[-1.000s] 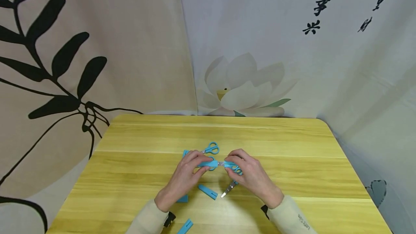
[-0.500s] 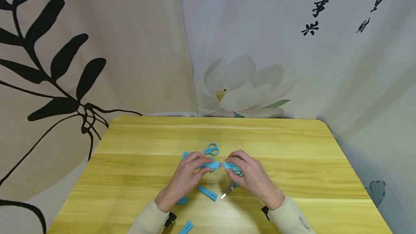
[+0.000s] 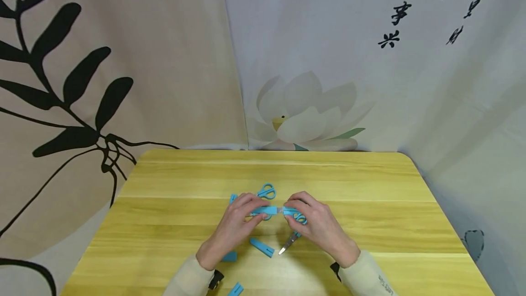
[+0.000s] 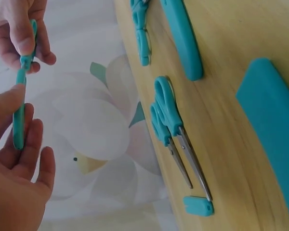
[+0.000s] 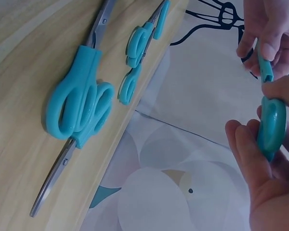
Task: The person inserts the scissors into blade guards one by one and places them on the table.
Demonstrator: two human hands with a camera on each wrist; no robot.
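Note:
In the head view my left hand point(image 3: 232, 227) pinches a blue blade cover point(image 3: 265, 210) between thumb and fingers. Facing it, my right hand point(image 3: 322, 227) grips small scissors point(image 3: 289, 211) by their blue handles. A short stretch of silvery blade shows between handles and cover, the rest apparently inside the cover. From the left wrist, the cover point(image 4: 19, 120) and the scissors' handles point(image 4: 26, 61) appear in line, end to end. The right wrist view shows the rounded handle point(image 5: 273, 127) within my right hand, its other fingers spread around it.
More blue-handled scissors lie on the wooden table point(image 3: 349, 182): one pair point(image 3: 267, 191) behind my hands, others point(image 5: 77, 91) beneath them. Loose blue covers include one point(image 3: 262, 247) between my forearms and another point(image 3: 236, 289) at the near edge. A patterned curtain point(image 3: 185, 58) hangs behind.
The visible blade between cover and handles has shortened slightly. Both hands keep their grips and nearly their places; the whole head view has shifted a little downward.

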